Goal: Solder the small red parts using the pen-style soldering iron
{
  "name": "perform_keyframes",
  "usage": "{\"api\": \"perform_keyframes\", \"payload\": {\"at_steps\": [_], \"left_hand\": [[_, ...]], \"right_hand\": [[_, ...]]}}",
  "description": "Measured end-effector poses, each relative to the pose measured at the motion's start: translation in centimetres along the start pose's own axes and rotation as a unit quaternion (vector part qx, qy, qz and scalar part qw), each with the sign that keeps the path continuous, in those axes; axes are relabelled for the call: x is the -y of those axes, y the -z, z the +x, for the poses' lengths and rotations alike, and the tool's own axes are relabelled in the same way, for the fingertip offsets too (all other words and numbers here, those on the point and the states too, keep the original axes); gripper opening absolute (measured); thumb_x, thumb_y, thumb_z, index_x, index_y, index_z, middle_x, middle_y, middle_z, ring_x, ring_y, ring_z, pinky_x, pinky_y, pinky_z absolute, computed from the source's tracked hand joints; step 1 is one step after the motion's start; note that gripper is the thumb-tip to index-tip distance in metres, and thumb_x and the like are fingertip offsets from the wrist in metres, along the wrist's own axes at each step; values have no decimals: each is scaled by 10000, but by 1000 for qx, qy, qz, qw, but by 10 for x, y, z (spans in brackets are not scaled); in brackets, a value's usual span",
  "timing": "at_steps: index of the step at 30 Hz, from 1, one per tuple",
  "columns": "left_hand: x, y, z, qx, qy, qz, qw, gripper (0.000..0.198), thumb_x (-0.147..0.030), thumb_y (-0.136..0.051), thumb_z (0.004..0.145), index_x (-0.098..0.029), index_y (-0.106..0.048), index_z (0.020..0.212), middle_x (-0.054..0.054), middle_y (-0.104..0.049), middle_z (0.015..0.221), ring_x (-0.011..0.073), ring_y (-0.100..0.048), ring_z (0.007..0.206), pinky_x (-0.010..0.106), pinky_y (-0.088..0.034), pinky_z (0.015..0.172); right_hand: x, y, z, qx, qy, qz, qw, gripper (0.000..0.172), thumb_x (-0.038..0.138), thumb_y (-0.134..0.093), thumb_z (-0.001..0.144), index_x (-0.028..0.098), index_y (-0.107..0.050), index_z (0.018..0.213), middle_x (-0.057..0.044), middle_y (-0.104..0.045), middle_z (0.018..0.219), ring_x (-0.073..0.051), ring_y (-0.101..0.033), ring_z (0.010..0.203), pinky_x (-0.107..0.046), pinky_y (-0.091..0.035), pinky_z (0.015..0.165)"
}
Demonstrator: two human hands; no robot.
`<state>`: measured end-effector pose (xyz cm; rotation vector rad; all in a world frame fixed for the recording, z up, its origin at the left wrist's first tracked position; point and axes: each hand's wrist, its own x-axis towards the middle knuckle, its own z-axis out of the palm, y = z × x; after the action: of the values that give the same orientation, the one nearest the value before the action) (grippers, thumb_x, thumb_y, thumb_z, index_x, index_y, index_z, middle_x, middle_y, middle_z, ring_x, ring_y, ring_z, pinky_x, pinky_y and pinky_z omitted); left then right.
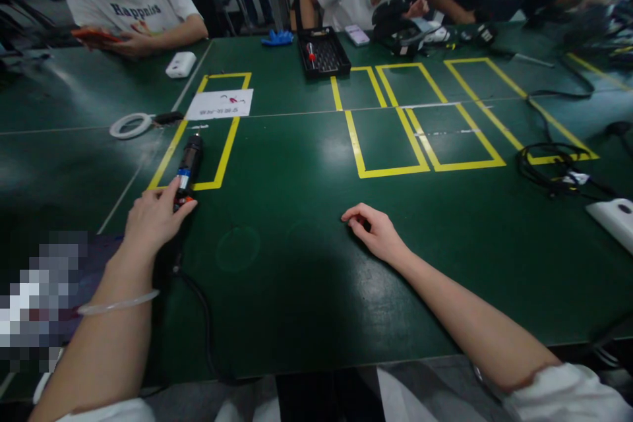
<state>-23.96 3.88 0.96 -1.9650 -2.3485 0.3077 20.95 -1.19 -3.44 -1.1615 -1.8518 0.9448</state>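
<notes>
An electric screwdriver with a black body and a blue-and-silver band lies on the green table inside the left yellow tape outline. My left hand is closed loosely about its rear end, index finger on one side and thumb on the other by a red-orange part. From that end a black cable runs down over the table's near edge. My right hand rests on the tabletop to the right, fingers loosely curled, with nothing seen in them. Beyond the screwdriver's tip lies a white printed card.
Yellow tape outlines mark the table's middle and right. A black tray holds a red-handled screwdriver. A tape roll lies left, a coiled black cable right. Behind are blue gloves, a phone and several seated people.
</notes>
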Motion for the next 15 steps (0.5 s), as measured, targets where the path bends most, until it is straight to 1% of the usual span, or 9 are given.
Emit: {"api": "perform_keyframes", "payload": {"at_steps": [2, 5, 7, 8, 10, 13, 15], "left_hand": [[-5, 4, -4, -29, 11, 11, 999, 703, -582, -381, 898, -170, -343, 1466, 209, -494, 1277, 345, -515, 1048, 393, -417, 832], [-21, 9, -13, -87, 38, 14, 995, 584, -563, -471, 852, -151, -547, 1259, 188, -523, 1193, 334, -536, 1012, 364, -431, 779], [-30, 11, -18, -101, 49, 13, 994, 488, -536, -496, 834, -150, -614, 1108, 173, -532, 1163, 323, -552, 985, 349, -435, 743], [-33, 13, -19, -101, 55, 14, 993, 460, -527, -487, 836, -153, -627, 1066, 168, -539, 1158, 320, -562, 972, 348, -436, 730], [-36, 17, -19, -88, 75, 18, 993, 454, -520, -449, 850, -161, -639, 1053, 163, -563, 1151, 322, -583, 945, 354, -436, 709], [-37, 27, -20, -56, 104, 21, 993, 464, -492, -401, 875, -166, -646, 1097, 160, -616, 1115, 332, -608, 918, 364, -436, 692], [-45, 35, -23, -66, 108, 13, 992, 467, -478, -397, 884, -160, -640, 1124, 164, -640, 1099, 339, -616, 925, 371, -439, 699]], "right_hand": [[1, 0, 0, 1, 0, -2, 1000, 177, 101, -508, 869, 182, -646, 945, -20, -634, 830, -133, -579, 732, -247, -449, 675], [3, 1, 1, 3, -1, -4, 1000, 175, 103, -506, 869, 181, -647, 940, -19, -633, 825, -129, -574, 717, -243, -443, 662], [5, 1, 1, 3, -1, -7, 1000, 171, 107, -506, 871, 178, -647, 935, -20, -635, 826, -128, -572, 712, -242, -440, 657], [5, 1, 1, 3, 0, -8, 1000, 168, 109, -506, 872, 177, -647, 934, -21, -636, 826, -128, -572, 714, -243, -439, 658], [5, 1, 1, 3, 3, -10, 1000, 168, 111, -508, 873, 178, -648, 938, -20, -635, 825, -128, -571, 714, -243, -436, 659], [3, -1, 2, 7, 5, -14, 1000, 169, 115, -511, 875, 179, -651, 945, -19, -633, 823, -127, -566, 706, -243, -430, 653], [2, -1, 2, 11, 6, -19, 1000, 166, 117, -513, 875, 179, -652, 942, -19, -633, 824, -127, -566, 708, -244, -429, 654]]}}
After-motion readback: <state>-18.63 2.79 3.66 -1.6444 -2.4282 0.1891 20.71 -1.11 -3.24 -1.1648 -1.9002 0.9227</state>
